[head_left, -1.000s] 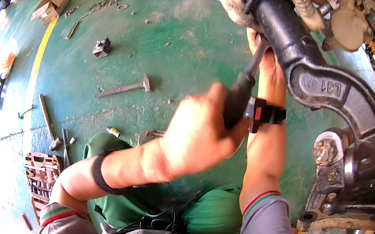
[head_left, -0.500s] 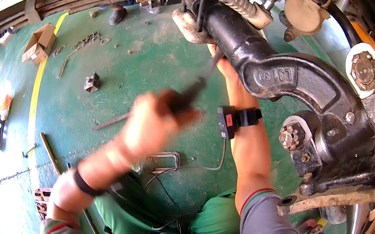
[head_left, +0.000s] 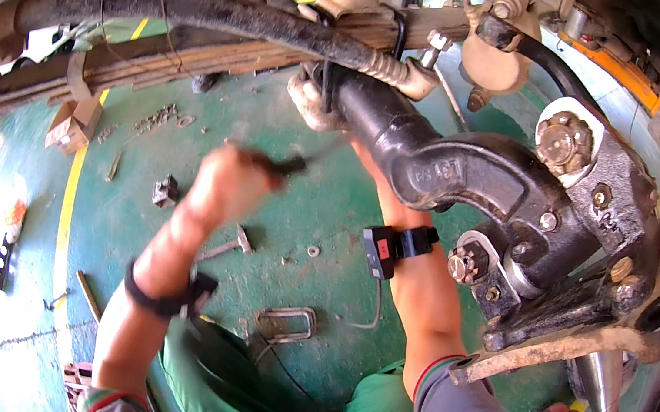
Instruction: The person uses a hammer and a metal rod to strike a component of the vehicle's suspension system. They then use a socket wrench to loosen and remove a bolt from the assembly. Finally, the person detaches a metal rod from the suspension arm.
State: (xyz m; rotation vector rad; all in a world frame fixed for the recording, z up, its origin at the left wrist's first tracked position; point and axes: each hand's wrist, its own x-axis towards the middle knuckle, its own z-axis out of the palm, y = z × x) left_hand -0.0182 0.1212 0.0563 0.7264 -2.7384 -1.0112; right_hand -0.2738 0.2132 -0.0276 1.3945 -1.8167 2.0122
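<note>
My left hand (head_left: 230, 181) is closed around a tool with a dark handle (head_left: 288, 165). Motion blurs it, and its exact kind does not show. The tool's thin shaft points up and right at the underside of the black axle beam (head_left: 376, 117). Below that beam, my right hand (head_left: 363, 157) reaches up near the tool's far end. Its fingers are mostly hidden by the beam and the brown bracket (head_left: 313, 102). What they grip cannot be seen. A black device on a strap (head_left: 381, 250) sits at my right wrist, and a dark band (head_left: 155, 296) circles the left.
A hammer (head_left: 240, 240), a metal clamp-like frame (head_left: 287, 324) and a square metal block (head_left: 166, 191) lie on the green floor. A cardboard box (head_left: 74, 124) stands farther left. Leaf springs (head_left: 192, 85) and a hose (head_left: 205, 10) cross overhead; the knuckle (head_left: 576, 214) fills the right.
My left hand has drawn left, away from the beam, and the tool leans flatter. The view has tilted up, with more of the chassis showing. My right hand stays under the beam.
</note>
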